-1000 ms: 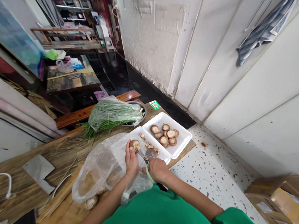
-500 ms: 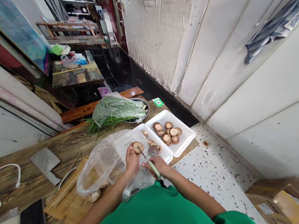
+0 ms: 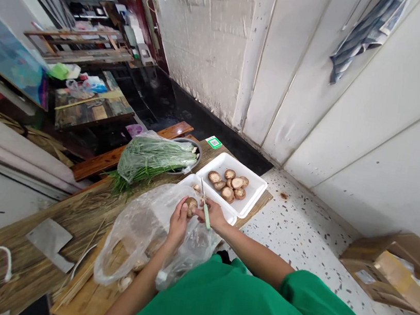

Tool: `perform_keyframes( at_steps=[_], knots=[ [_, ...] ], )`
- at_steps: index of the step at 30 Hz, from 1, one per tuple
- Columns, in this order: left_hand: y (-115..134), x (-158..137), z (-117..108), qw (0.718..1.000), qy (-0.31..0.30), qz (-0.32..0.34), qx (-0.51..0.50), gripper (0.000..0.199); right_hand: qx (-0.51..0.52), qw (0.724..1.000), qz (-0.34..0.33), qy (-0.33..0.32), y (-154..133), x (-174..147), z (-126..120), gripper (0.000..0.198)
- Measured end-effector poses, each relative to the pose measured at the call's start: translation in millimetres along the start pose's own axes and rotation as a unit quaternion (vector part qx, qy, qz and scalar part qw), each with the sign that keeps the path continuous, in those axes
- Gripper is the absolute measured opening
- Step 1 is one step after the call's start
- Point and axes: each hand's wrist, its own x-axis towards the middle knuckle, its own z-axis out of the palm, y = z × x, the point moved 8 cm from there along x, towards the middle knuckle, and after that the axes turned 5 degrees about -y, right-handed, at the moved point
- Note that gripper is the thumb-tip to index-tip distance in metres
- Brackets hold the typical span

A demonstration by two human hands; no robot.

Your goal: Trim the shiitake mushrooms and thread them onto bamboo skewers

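In my left hand (image 3: 178, 222) is a brown shiitake mushroom (image 3: 191, 205), its fingers closed around it above the clear plastic bag (image 3: 134, 225). My right hand (image 3: 214, 214) grips a small knife (image 3: 206, 214) with a pale green handle, its thin blade pointing up and away. A fingertip of the right hand reaches to the mushroom. Just beyond, a white tray (image 3: 257, 193) holds several mushrooms with pale cut undersides. Nearer lies a second white tray (image 3: 230, 215), partly covered by the bag and hands, with small stem pieces in it. More mushrooms (image 3: 125, 282) show by the bag's mouth.
Bagged green chives (image 3: 151, 157) rest on a metal bowl (image 3: 197, 151) at the table's far side. To the left are a cleaver (image 3: 50, 242), a wooden board (image 3: 87, 291) and a white cable (image 3: 5, 251). A cardboard box (image 3: 393, 272) stands on the floor at right.
The knife has come away from the mushroom and its blade now points upward. The mushroom has turned in my left hand, showing its brown cap. The view has shifted slightly right.
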Motion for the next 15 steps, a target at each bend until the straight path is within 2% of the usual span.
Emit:
perform_keyframes(
  at_steps=[5, 8, 13, 15],
  knots=[
    [-3.4, -5.6, 2.0, 1.0, 0.0, -0.018, -0.006, 0.04, 0.014, 1.0, -0.012, 0.004, 2.7, 14.6, -0.4, 0.029],
    [-7.8, -5.5, -0.8, 0.998, 0.0, -0.042, -0.057, 0.038, 0.032, 0.999, -0.011, -0.004, 5.0, 15.6, -1.7, 0.028],
    [-15.0, -2.9, -21.1, 0.983, 0.074, -0.082, -0.146, 0.022, 0.056, 0.998, -0.008, 0.01, 6.1, 16.7, -15.5, 0.03],
    [-15.8, -0.8, -24.7, 0.977, 0.083, -0.098, -0.168, 0.019, 0.052, 0.998, -0.001, 0.027, 7.9, 17.5, -25.5, 0.032]
  ],
)
